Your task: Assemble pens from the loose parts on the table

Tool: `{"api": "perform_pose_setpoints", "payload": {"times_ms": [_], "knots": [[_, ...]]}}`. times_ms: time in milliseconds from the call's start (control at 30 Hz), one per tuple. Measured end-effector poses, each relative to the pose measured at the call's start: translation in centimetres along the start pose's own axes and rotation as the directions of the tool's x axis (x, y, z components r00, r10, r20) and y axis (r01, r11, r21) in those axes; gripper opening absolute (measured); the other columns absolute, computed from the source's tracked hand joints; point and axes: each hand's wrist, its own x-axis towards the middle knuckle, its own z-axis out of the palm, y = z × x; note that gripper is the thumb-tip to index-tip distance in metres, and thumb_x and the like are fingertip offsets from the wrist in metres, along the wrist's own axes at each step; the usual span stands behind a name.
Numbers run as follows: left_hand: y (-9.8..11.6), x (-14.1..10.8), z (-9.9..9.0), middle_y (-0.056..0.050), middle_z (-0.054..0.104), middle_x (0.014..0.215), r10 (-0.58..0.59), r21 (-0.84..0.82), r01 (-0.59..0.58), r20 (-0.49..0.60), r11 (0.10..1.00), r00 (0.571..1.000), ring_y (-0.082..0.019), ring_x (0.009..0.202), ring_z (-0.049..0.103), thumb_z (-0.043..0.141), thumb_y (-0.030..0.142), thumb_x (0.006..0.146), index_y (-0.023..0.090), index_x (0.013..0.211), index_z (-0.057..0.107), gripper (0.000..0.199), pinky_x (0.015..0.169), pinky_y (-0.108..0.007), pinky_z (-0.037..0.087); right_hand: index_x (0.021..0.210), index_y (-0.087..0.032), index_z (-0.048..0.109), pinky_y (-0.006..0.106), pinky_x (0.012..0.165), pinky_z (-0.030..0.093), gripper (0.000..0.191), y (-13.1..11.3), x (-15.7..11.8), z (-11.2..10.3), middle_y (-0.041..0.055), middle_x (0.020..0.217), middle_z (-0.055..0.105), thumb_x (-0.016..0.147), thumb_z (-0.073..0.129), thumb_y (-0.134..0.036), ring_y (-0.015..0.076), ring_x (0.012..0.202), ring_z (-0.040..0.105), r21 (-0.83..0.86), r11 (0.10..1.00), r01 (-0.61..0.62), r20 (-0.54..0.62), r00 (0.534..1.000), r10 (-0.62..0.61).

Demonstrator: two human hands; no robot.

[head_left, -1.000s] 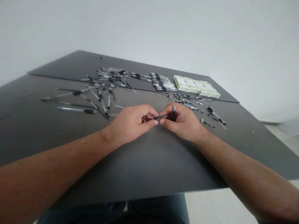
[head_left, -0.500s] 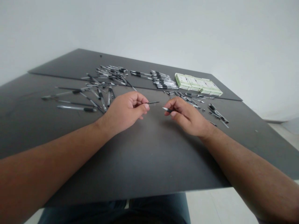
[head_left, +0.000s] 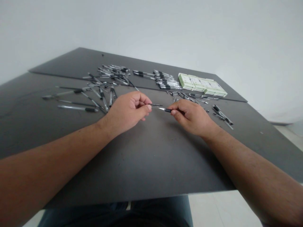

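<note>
My left hand (head_left: pixel 133 108) pinches a thin dark pen refill (head_left: pixel 156 104) between thumb and forefinger, its end pointing right. A short, faint clear piece also sticks out below the refill; I cannot make out what it is. My right hand (head_left: pixel 191 116) grips a pen (head_left: pixel 167 110) with a black grip section and a silvery cone tip that points left. That tip lies just below the refill's end, close to it; whether they touch I cannot tell. Both hands are above the dark table (head_left: pixel 142 164), and the fingers hide the rear parts of both things.
Loose pens and pen parts (head_left: pixel 101 97) are scattered on the left, with a heap of pens (head_left: pixel 113 74) behind. A neat row of pens (head_left: pixel 167 80) lies beside green-and-white boxes (head_left: pixel 202 85) at the back. More pen parts (head_left: pixel 222 115) are on the right.
My right hand has turned, and the pen's tip has come left, close under the refill, with more of its black grip showing. My left hand has barely moved.
</note>
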Motion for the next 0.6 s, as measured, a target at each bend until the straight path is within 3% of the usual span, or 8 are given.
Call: {"api": "perform_pose_setpoints", "payload": {"times_ms": [433,600], "knots": [[-1.0,-0.2,-0.4,-0.001,0.084,0.079,0.085,0.141,-0.089,0.039,0.986,0.996,-0.018,0.064,0.078,0.083,0.032,0.093,0.023,0.102,0.082,0.012,0.061,-0.028,0.06,0.121,-0.027,0.089,0.043,0.1,0.062,0.025,-0.2,0.1,-0.2,0.0092,0.111,0.089,0.113,0.065,-0.031,0.0303,0.102,0.08,0.055,0.996,-0.077,0.041,0.996,0.075],[-1.5,-0.1,0.0,-0.004,0.088,0.086,0.052,0.061,-0.058,0.104,0.996,0.993,-0.02,0.072,0.082,0.086,0.033,0.094,0.022,0.107,0.084,0.017,0.066,-0.029,0.066,0.126,-0.026,0.091,0.043,0.102,0.062,0.027,-0.3,0.1,0.0,0.0102,0.115,0.091,0.114,0.067,-0.033,0.0306,0.106,0.082,0.078,0.996,-0.032,0.07,0.997,0.026]]}}
